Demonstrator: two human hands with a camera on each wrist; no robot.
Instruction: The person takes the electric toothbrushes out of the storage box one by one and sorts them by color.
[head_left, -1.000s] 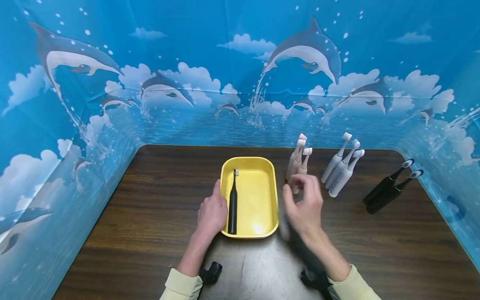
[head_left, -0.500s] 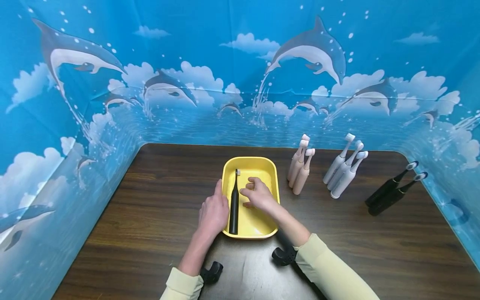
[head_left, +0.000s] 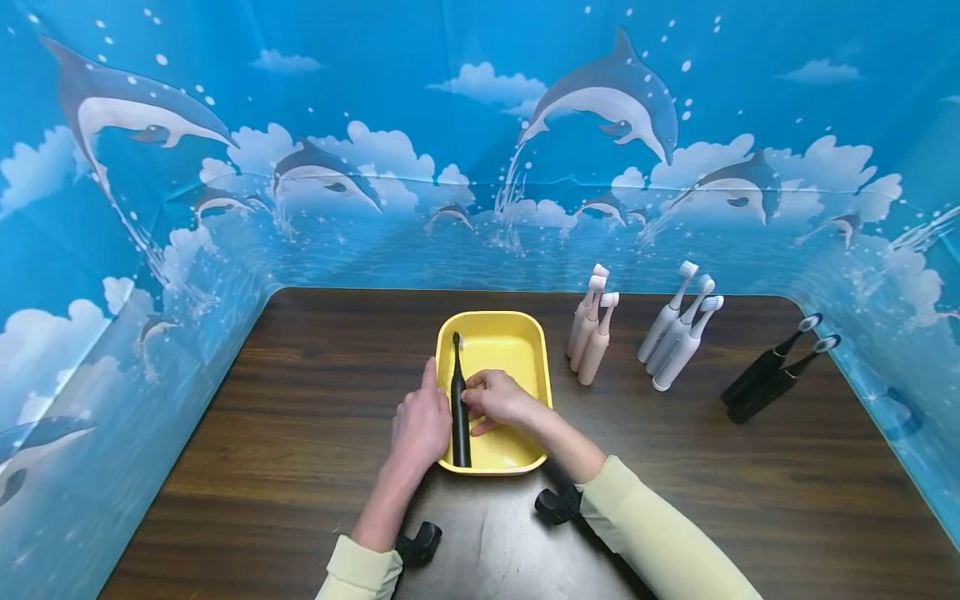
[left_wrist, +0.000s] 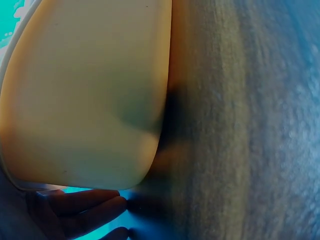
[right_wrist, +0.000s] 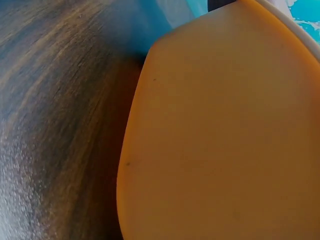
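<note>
A yellow tray (head_left: 517,354) stands on the table in front of me. Along its left side lies a black electric toothbrush (head_left: 459,446), head pointing away from me. My left hand (head_left: 422,427) rests against the tray's left wall, index finger stretched forward along the rim. In the left wrist view, the fingers (left_wrist: 95,212) reach along the tray's outside. My right hand (head_left: 498,400) reaches over the right rim and holds the toothbrush's handle with curled fingertips; part of that grip is hidden. Only the tray's outer wall (right_wrist: 215,125) and the table show in the right wrist view.
Right of the tray stand several electric toothbrushes: a pink group (head_left: 592,346), then a white group (head_left: 678,346), then two black ones (head_left: 765,383) farther right. A blue dolphin-print cloth (head_left: 390,233) walls the dark wooden table (head_left: 315,392) at the back and sides.
My right hand has come from beside the pink toothbrushes into the tray and onto the black toothbrush. The brush's head has shifted left and turned slightly. The left hand stays at the tray.
</note>
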